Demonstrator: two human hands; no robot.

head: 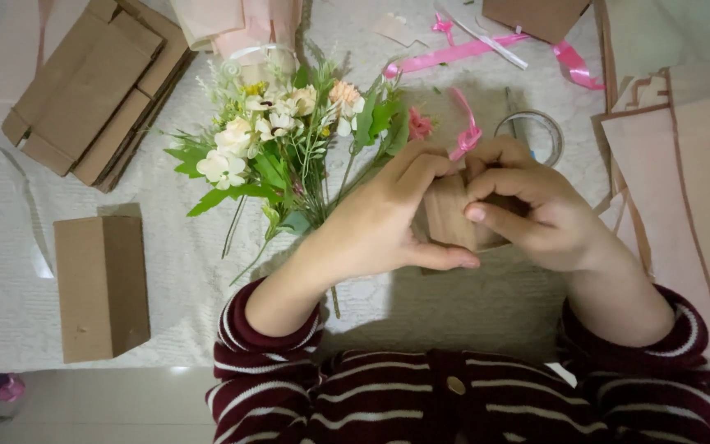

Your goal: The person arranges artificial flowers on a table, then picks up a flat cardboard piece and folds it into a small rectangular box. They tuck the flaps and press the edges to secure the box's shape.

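your left hand [371, 226] and right hand [527, 205] close together around the small brown box [448, 215], fingers pinching its flap so it holds shape; the bouquet [285, 140] lies just beyond your left knuckles.

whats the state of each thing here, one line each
small brown box: held in both hands
left hand: gripping the box's left side
right hand: fingers curled over the box
flower bunch: lying on the cloth
tape roll: lying flat
assembled box: closed
cardboard stack: folded flat
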